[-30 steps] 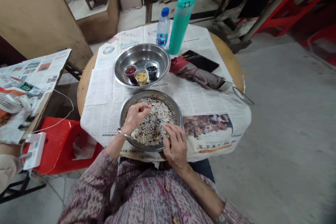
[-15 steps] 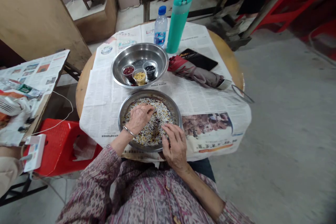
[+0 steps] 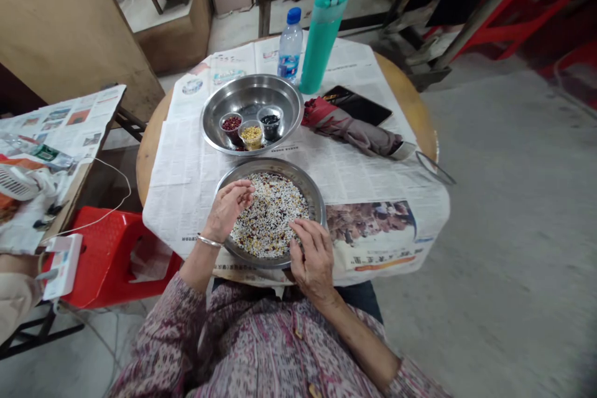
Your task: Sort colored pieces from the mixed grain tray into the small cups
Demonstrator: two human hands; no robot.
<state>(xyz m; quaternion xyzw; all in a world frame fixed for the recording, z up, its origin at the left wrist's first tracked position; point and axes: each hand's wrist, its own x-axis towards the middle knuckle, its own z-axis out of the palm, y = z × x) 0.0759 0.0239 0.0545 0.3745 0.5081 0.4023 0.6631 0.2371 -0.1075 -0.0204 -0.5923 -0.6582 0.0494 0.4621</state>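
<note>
A steel bowl (image 3: 318, 198) of mixed grains and beans (image 3: 275, 211) sits on the newspaper in front of me. My left hand (image 3: 227, 208) hovers over the bowl's left side with thumb and fingertips bunched together; anything pinched there is too small to see. My right hand (image 3: 311, 256) rests on the bowl's near right rim, fingers spread and touching the grains. Behind it a second steel bowl (image 3: 290, 99) holds three small cups: red beans (image 3: 231, 124), yellow grains (image 3: 252, 134) and black beans (image 3: 270, 119).
At the back of the round newspaper-covered table (image 3: 410, 112) stand a water bottle (image 3: 290, 46) and a teal flask (image 3: 323, 37). A folded umbrella (image 3: 359, 134) and a black phone (image 3: 364, 109) lie right. A red stool (image 3: 107, 249) and a cluttered side table (image 3: 60, 130) are left.
My left hand has drawn back from the middle of the grains to the bowl's left side and lifted, fingers bunched. My right hand has stayed on the rim.
</note>
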